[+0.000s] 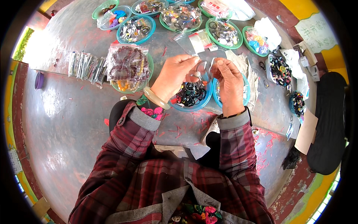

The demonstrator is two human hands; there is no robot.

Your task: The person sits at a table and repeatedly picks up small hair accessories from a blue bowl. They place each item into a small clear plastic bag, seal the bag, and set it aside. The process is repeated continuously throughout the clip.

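My left hand (175, 72), with a pale bangle on its wrist, pinches a small transparent plastic bag (202, 68) between thumb and fingers. Close beside it, my right hand (229, 76) is closed in a pinch. A thin whitish, see-through edge shows at its fingertips; what it holds is too small to make out. Below the left hand and the bag stands a blue bowl (192, 108) of black hair ties with small coloured charms. Partly hidden behind the right hand is another blue bowl (246, 98) with pale contents.
Beyond my hands, several green and blue bowls, one a green bowl (238, 42), hold bagged hair ties. To the left lie bagged bead bracelets (126, 67) and a row of slim packets (87, 67). A white basket (271, 71) of hair ties and a black case (330, 123) are at right.
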